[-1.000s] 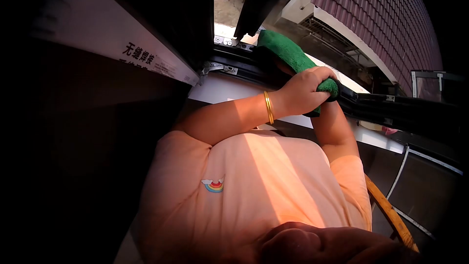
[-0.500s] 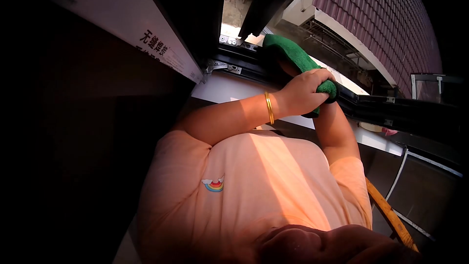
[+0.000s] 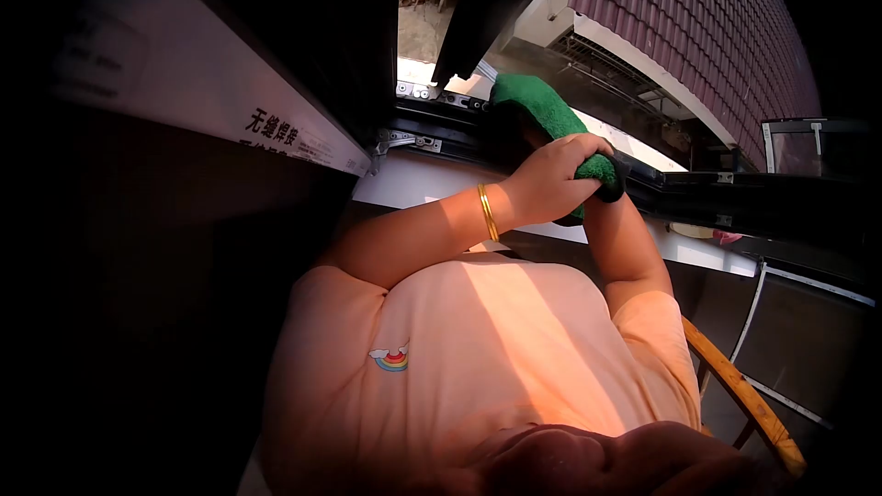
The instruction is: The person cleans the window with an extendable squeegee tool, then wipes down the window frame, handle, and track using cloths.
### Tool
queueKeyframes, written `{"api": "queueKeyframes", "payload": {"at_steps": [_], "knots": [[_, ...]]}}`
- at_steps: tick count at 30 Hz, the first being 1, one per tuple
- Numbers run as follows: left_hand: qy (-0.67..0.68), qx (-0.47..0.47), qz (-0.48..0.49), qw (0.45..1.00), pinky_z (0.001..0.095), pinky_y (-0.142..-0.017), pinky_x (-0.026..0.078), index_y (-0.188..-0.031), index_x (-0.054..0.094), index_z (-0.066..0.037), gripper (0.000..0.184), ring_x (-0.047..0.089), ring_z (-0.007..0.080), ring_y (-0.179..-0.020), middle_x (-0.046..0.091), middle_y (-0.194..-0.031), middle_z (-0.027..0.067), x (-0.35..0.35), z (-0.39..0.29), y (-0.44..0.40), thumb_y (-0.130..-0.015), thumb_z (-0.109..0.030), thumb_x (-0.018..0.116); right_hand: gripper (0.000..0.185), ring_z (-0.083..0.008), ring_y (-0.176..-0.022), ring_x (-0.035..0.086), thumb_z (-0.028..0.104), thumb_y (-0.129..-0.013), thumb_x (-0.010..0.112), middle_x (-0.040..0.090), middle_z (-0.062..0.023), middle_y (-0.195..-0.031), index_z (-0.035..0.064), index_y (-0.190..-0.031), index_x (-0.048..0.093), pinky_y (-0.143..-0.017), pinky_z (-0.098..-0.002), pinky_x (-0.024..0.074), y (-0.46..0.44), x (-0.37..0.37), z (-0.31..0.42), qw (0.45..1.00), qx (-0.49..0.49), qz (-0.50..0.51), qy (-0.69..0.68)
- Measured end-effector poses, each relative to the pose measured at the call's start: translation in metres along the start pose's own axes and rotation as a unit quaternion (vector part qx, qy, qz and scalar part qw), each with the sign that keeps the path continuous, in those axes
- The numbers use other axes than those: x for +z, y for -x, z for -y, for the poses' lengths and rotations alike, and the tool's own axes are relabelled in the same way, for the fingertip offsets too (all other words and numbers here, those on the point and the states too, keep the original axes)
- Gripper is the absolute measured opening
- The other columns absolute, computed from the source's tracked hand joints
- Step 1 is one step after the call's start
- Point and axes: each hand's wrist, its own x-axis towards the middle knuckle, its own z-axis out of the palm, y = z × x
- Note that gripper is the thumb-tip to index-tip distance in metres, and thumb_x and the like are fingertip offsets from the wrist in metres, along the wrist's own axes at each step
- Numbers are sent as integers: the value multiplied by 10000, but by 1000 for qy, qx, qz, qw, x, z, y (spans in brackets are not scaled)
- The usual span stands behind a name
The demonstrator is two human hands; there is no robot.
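A green, fuzzy, towel-like cloth (image 3: pixel 542 103) with a dark edge lies over the end of my right arm, by the window frame. My left hand (image 3: pixel 554 176), with gold bangles (image 3: pixel 488 213) on its wrist, is closed around the near end of the cloth, close to my right wrist. My right forearm (image 3: pixel 617 225) rises from the right and meets the cloth from below. The cloth and my left hand cover nearly all of my right hand, so its fingers cannot be made out.
A dark window frame (image 3: pixel 698 186) with a metal hinge (image 3: pixel 409 141) runs behind the hands. A pale sill (image 3: pixel 404 182) lies below it. A white panel with printed characters (image 3: pixel 276 129) slants at the left. Outside is a tiled roof (image 3: pixel 680 28). A wooden chair arm (image 3: pixel 735 381) curves at the right.
The whole view has shifted slightly, with the frame and hands appearing a little further left. My left hand keeps its grip, and the cloth's far end looks slightly more bent.
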Motion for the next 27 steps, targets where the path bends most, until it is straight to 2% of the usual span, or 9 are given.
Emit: {"api": "queueKeyframes", "payload": {"at_steps": [3, 4, 5, 7, 8, 11, 15, 22, 27], "knots": [[3, -24, -11, 1000, 336, -857, 501, -1143, 593, -33, 293, 650, 265, -940, 647, -1039, 130, -5, 2, 6, -852, -60, 616, 258, -209, -1063, 602, 101, -924, 671, 635, -69, -1207, 30, -1172, 666, -947, -327, 456, -11, 2, -17, 983, 56, -87, -152], [12, -35, -5, 999, 336, -859, 501, -1146, 591, -33, 298, 653, 262, -939, 648, -1044, 131, -7, 0, 5, -850, -61, 615, 230, -209, -990, 616, 30, -868, 700, 653, -71, -1077, 9, -1095, 670, -870, -328, 467, -16, -9, -20, 990, -82, -27, -115], [21, -48, 5, 999, 336, -862, 501, -1149, 590, -33, 303, 655, 260, -937, 649, -1049, 132, -7, -1, 5, -848, -62, 615, 190, -196, -872, 617, 78, -866, 701, 636, -94, -889, -2, -1032, 659, -786, -327, 475, -19, -7, 3, 980, -177, 11, -91], [33, -22, 4, 999, 336, -865, 500, -1145, 587, -30, 300, 652, 261, -951, 651, -1046, 132, -4, 1, -1, -848, -64, 609, 231, -250, -878, 666, 178, -881, 666, 667, -131, -992, 67, -1082, 689, -742, -349, 503, -8, 2, 49, 973, -141, 183, 5], [10, -9, -1, 1000, 337, -866, 500, -1144, 585, -28, 300, 651, 263, -955, 652, -1041, 131, -2, 2, -4, -848, -65, 607, 234, -250, -877, 665, 181, -882, 663, 667, -130, -996, 69, -1086, 688, -742, -349, 503, 6, -1, 55, 968, -127, 212, 45], [-15, 7, -3, 1000, 334, -864, 499, -1136, 582, -23, 295, 646, 257, -959, 651, -1021, 131, 4, 3, -6, -844, -63, 608, 244, -253, -874, 665, 192, -887, 655, 666, -128, -1007, 76, -1100, 683, -743, -351, 504, 36, -39, 35, 981, -71, 156, 91], [32, -35, 29, 998, 318, -857, 497, -1122, 582, -23, 282, 634, 204, -930, 644, -996, 126, 1, -4, -2, -842, -46, 611, 258, -255, -871, 664, 207, -893, 644, 665, -126, -1022, 86, -1119, 676, -744, -354, 506, 48, -61, 18, 988, -13, 93, 124], [33, -38, -16, 999, 307, -829, 501, -1136, 573, -13, 283, 623, 173, -898, 646, -973, 96, -3, 12, -2, -857, -56, 596, 282, -261, -865, 663, 233, -904, 624, 664, -121, -1049, 103, -1151, 665, -746, -359, 508, 49, -34, 28, 987, -33, 103, 121], [77, -46, 11, 996, 271, -813, 493, -1145, 572, -15, 271, 590, 101, -894, 648, -967, 60, 2, 5, -9, -877, -43, 601, 299, -264, -860, 663, 252, -912, 610, 662, -118, -1068, 115, -1175, 657, -747, -363, 510, 47, -76, 10, 981, 4, 105, 162]]}}
